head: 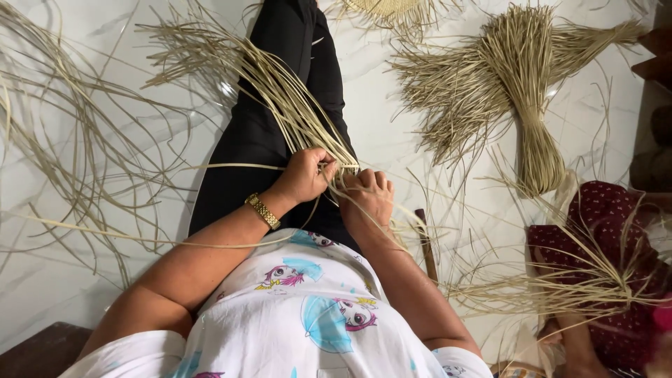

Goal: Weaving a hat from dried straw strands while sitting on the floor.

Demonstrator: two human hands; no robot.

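— From the head view, what are the hands doing?

— Both are meeting over the lap. The left hand (306,175) is curling around a fan of straw strips (280,91), fingers folded together and clamped on the strips where they are narrowing to a point. The right hand (369,196) is sitting just beside it, touching the same gathered end, its fingers bent over the strips — whether they are pinching tight I cannot tell.

— And where are the strips lying against the fingers?

— They are running up and away from the knuckles, spreading across the black trousers (280,42) toward the upper left. The gathered end is sitting between the two hands, under the left fingertips.

— Anything else around?

— A gold watch (263,211) is sitting on the left wrist. Loose strands are lying over the white floor (70,280) at left. A tied bundle (532,105) is lying well apart at upper right, and another person in a dark red dress (609,231) is sitting at the right edge with more strips.
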